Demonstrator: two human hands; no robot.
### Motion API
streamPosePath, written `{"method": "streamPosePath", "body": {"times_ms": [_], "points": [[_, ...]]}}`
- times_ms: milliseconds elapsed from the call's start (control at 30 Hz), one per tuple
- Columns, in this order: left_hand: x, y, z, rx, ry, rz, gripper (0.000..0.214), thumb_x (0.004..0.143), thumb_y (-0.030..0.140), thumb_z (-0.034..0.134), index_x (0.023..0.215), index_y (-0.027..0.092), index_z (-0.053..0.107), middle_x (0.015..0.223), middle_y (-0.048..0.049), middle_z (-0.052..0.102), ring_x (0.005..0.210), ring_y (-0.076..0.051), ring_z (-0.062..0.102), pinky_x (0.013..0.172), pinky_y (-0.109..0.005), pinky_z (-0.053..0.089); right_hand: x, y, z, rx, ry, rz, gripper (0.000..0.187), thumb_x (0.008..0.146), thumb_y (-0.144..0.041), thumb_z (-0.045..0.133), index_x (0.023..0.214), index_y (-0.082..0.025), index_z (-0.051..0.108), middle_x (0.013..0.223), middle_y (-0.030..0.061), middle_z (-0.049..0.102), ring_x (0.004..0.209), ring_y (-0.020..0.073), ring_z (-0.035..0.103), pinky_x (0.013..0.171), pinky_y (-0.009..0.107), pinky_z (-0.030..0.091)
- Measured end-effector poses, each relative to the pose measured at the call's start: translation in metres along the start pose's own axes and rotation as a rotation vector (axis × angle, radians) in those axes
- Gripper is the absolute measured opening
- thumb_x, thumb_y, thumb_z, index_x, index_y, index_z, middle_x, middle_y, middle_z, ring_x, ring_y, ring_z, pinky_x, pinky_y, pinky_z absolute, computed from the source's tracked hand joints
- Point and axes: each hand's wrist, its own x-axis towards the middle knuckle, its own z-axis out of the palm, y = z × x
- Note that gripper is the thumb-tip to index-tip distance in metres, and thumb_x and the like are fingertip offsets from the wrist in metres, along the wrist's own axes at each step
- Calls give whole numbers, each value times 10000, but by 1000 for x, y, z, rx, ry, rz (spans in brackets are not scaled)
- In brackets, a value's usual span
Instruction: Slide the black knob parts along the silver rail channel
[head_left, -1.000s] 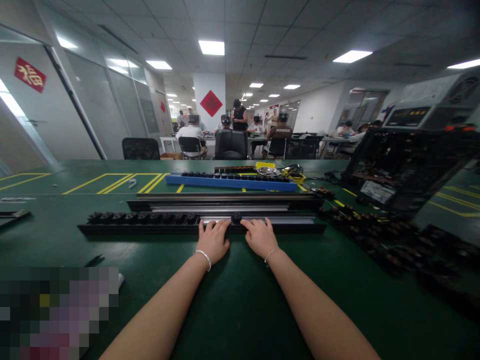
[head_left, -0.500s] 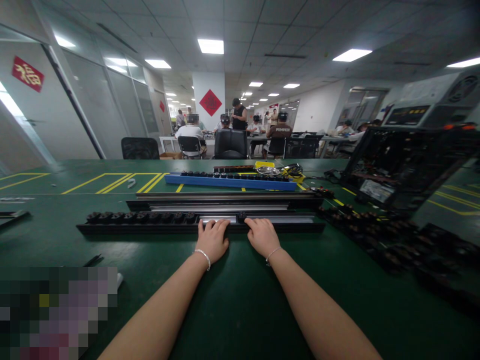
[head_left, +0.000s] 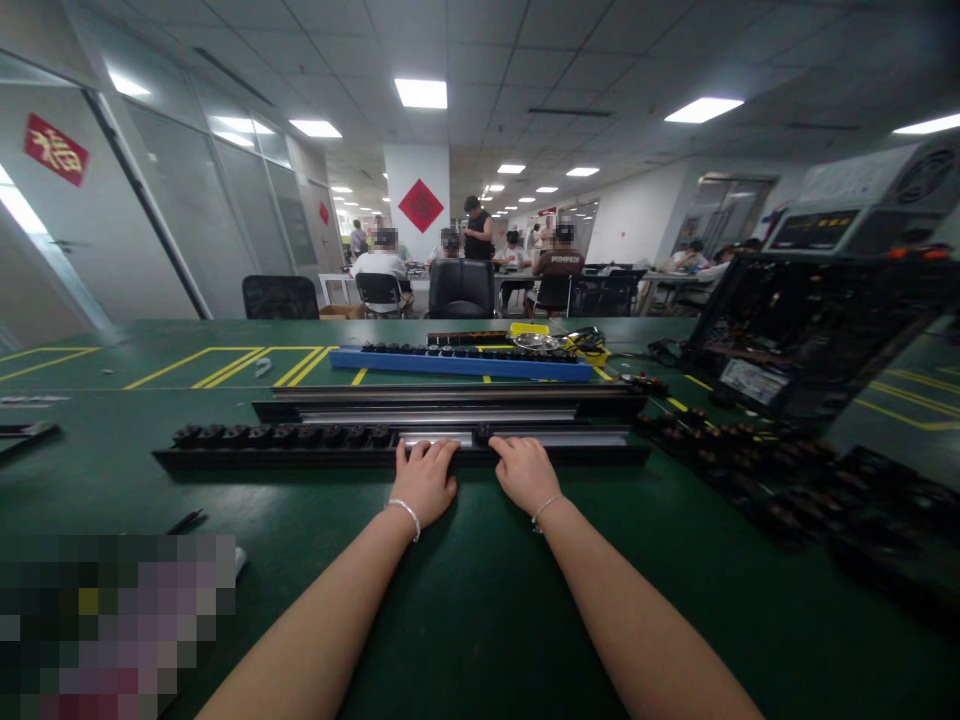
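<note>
A long black rail (head_left: 247, 455) with a silver channel lies across the green table (head_left: 465, 580) in front of me. Several black socket modules (head_left: 285, 435) fill its left half. My left hand (head_left: 424, 480) rests on the rail's near edge, fingers stretched flat over the bare channel. My right hand (head_left: 525, 472) lies just to the right, fingers curled over the rail beside a single black module (head_left: 484, 434). Both wrists wear thin bracelets.
A second black rail (head_left: 450, 402) lies just behind, and a blue rail (head_left: 457, 362) with modules farther back. Loose black modules (head_left: 750, 470) are heaped at the right, below a dark open machine (head_left: 810, 330). A pixelated patch covers the lower left. People sit at distant tables.
Compared with a second ago, my right hand has drawn slightly right and its fingers have curled in; the single module sits a little further right. Left hand unchanged.
</note>
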Motion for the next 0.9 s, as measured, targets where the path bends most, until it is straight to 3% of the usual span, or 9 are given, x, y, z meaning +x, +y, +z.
{"method": "streamPosePath", "body": {"times_ms": [667, 900], "points": [[1, 0, 0, -17, -6, -10, 516, 773, 264, 495, 1285, 293, 448, 1314, -26, 535, 1192, -272, 428, 1072, -612, 127, 0, 1, -1, -14, 12, 24, 370, 789, -135, 419, 1106, -215, 593, 892, 72, 631, 879, 201, 525, 844, 314, 313], [1, 0, 0, -19, -3, -14, 514, 774, 270, 496, 1285, 294, 449, 1308, -27, 541, 1186, -271, 431, 1072, -606, 126, 0, -5, 3, 107, 154, 95, 288, 774, -197, 459, 1025, -184, 599, 963, 78, 638, 931, 205, 531, 886, 321, 329]]}}
